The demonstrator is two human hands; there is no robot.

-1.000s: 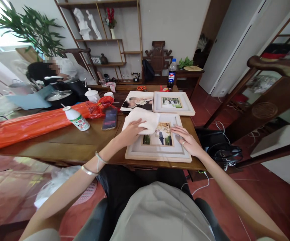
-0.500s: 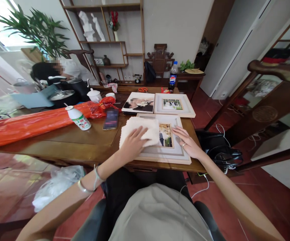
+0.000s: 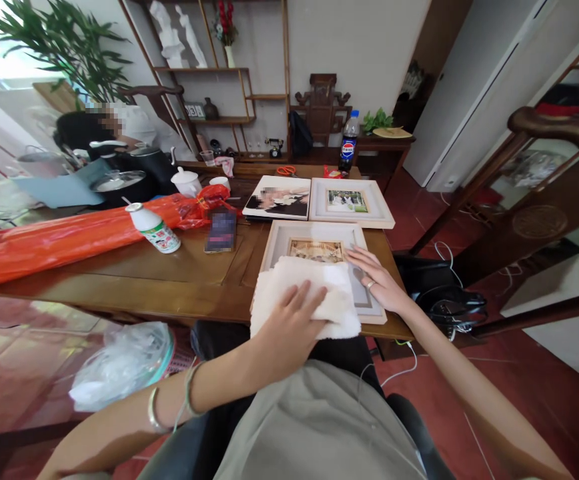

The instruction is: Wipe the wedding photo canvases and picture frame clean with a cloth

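Note:
My left hand (image 3: pixel 294 320) lies on a folded white cloth (image 3: pixel 269 300), fingers apart and slightly bent, pressing it down. The cloth covers the lower part of a pale picture frame (image 3: pixel 273 243) and hangs past its near edge. Above the cloth, the top of the framed photo (image 3: pixel 314 249) shows; the rest is hidden. My right hand (image 3: pixel 377 280), wearing a ring, rests with stretched fingers on the right side of the same frame. Behind it lie a second pale frame (image 3: pixel 384 212) with a photo of two figures and, to its left, a photo panel (image 3: pixel 284 200).
On the wooden table (image 3: pixel 194 280) are a phone (image 3: pixel 221 232), a white bottle (image 3: pixel 153 229), a long orange-red wrapped bundle (image 3: pixel 84 233), a white lidded cup (image 3: pixel 186 181) and a cola bottle (image 3: pixel 348 143). Orange scissors (image 3: pixel 286 171) lie behind the panel. Another person (image 3: pixel 134 127) is at the far left.
My left hand has drawn the cloth toward me and to the right, over the frame's near edge. The upper part of the photo is uncovered. My right hand stays on the frame.

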